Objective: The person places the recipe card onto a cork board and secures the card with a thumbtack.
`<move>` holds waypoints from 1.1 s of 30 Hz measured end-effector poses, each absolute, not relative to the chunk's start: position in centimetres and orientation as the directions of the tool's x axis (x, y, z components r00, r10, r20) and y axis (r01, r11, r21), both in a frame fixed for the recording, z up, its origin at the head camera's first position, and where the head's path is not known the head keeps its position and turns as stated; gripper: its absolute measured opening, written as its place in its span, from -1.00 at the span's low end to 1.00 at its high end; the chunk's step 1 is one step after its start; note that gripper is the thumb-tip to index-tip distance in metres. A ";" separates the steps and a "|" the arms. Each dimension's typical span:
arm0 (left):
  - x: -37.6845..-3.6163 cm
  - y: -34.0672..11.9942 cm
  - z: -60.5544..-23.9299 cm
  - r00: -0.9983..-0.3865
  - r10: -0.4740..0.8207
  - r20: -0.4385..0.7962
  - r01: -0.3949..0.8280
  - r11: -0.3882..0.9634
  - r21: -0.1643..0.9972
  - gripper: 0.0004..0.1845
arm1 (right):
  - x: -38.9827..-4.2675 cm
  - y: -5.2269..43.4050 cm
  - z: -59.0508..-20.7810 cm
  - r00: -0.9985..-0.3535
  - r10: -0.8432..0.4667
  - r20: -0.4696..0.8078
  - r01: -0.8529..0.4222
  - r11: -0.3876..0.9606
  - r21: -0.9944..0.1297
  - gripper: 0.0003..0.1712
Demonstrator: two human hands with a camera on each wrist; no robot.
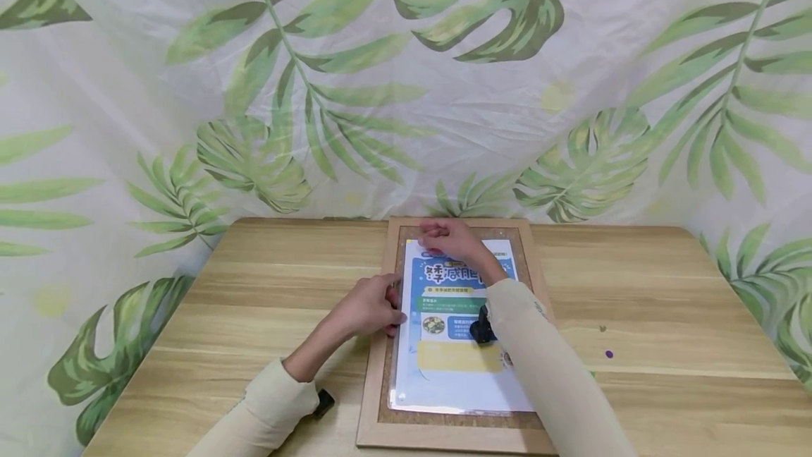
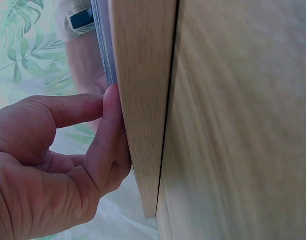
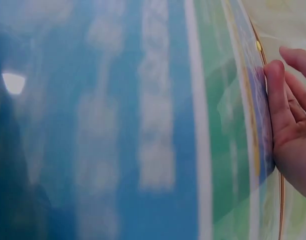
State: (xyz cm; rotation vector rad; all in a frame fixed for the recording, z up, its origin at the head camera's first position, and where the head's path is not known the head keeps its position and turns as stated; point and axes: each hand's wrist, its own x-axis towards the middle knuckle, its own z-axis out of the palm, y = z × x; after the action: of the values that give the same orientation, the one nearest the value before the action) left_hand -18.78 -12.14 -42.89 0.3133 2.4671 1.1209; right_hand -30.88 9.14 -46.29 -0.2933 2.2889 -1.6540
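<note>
A cork board in a wooden frame [image 1: 374,372] lies flat on the table, with a glossy blue and white poster [image 1: 444,372] on it. My left hand [image 1: 371,307] is at the poster's left edge. Its thumb and forefinger [image 2: 109,107] meet there against the frame [image 2: 143,100], seemingly pinching the sheet's edge [image 2: 104,45]. My right hand [image 1: 447,240] reaches to the top of the poster. Its fairly straight fingers [image 3: 277,100] rest on the poster [image 3: 143,125] near the upper edge. A small yellow dot [image 3: 258,46] shows near those fingertips.
The wooden table [image 1: 634,288] extends to both sides of the board. A small purple pin [image 1: 609,354] and another tiny piece [image 1: 603,328] lie on it to the right. A leaf-print curtain [image 1: 406,90] hangs close behind the table's far edge.
</note>
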 end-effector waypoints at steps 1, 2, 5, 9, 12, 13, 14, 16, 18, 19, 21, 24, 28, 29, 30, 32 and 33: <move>-18.8 -12.2 -42.9 -0.890 0.365 -0.273 0.034 0.651 0.759 -0.19 | -30.8 9.4 -46.4 -0.928 -0.356 -0.111 -0.004 0.308 -0.951 -0.45; -18.8 -12.2 -42.9 -0.890 0.365 -0.274 0.033 0.650 0.759 -0.19 | -30.8 9.6 -46.5 -0.921 -0.377 -0.101 -0.019 0.301 -0.953 -0.43; -18.7 -12.2 -43.0 -0.890 0.365 -0.274 0.031 0.648 0.761 -0.19 | -30.6 10.4 -46.5 -0.900 -0.427 -0.087 -0.040 0.281 -0.959 -0.40; -18.8 -12.1 -43.1 -0.891 0.364 -0.273 0.030 0.646 0.763 -0.20 | -30.2 11.4 -46.5 -0.882 -0.461 -0.096 -0.048 0.292 -0.955 -0.42; -18.8 -12.1 -43.1 -0.891 0.363 -0.273 0.028 0.644 0.764 -0.19 | -29.7 11.8 -46.4 -0.884 -0.458 -0.097 -0.074 0.343 -0.937 -0.47; -18.8 -12.1 -43.1 -0.891 0.363 -0.273 0.028 0.644 0.764 -0.19 | -29.5 11.9 -46.3 -0.885 -0.456 -0.094 -0.090 0.365 -0.927 -0.49; -18.8 -12.1 -43.1 -0.891 0.363 -0.274 0.028 0.645 0.764 -0.19 | -29.3 12.0 -46.2 -0.886 -0.455 -0.089 -0.107 0.388 -0.915 -0.51; -18.8 -12.1 -43.1 -0.890 0.365 -0.272 0.032 0.647 0.762 -0.19 | -28.8 12.1 -46.0 -0.884 -0.461 -0.071 -0.156 0.434 -0.887 -0.56; -18.7 -12.2 -43.2 -0.890 0.367 -0.269 0.038 0.648 0.760 -0.18 | -28.3 12.3 -45.8 -0.876 -0.480 -0.047 -0.210 0.466 -0.860 -0.59; -18.7 -12.2 -43.2 -0.891 0.368 -0.267 0.041 0.649 0.760 -0.18 | -28.1 12.3 -45.7 -0.871 -0.490 -0.035 -0.236 0.480 -0.845 -0.60; -18.7 -12.2 -43.1 -0.891 0.369 -0.265 0.043 0.650 0.759 -0.17 | -27.7 12.5 -45.6 -0.859 -0.512 -0.014 -0.285 0.500 -0.818 -0.62; -18.6 -12.2 -43.1 -0.891 0.367 -0.267 0.042 0.651 0.758 -0.18 | -27.2 12.7 -45.4 -0.843 -0.538 0.006 -0.327 0.505 -0.798 -0.63; -18.6 -12.2 -43.1 -0.890 0.367 -0.270 0.039 0.652 0.757 -0.18 | -26.6 13.1 -45.1 -0.839 -0.544 -0.007 -0.331 0.521 -0.787 -0.62; -18.6 -12.2 -43.0 -0.890 0.367 -0.270 0.039 0.652 0.757 -0.18 | -26.4 13.2 -45.0 -0.841 -0.541 -0.016 -0.325 0.529 -0.783 -0.62; -18.6 -12.2 -43.0 -0.890 0.367 -0.270 0.038 0.652 0.757 -0.19 | -26.2 13.3 -44.9 -0.842 -0.538 -0.026 -0.321 0.539 -0.779 -0.62; -18.6 -12.2 -43.0 -0.891 0.367 -0.269 0.040 0.652 0.757 -0.19 | -25.8 13.5 -44.7 -0.844 -0.535 -0.048 -0.310 0.558 -0.769 -0.61; -18.6 -12.2 -43.0 -0.891 0.367 -0.269 0.039 0.652 0.757 -0.19 | -25.6 13.6 -44.6 -0.843 -0.534 -0.058 -0.305 0.565 -0.766 -0.61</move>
State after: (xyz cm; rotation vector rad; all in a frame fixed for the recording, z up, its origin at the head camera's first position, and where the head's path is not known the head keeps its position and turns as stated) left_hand -18.58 -12.22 -43.00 0.3197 2.4705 1.1193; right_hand -25.65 13.58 -44.55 -0.6936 2.5176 -1.1515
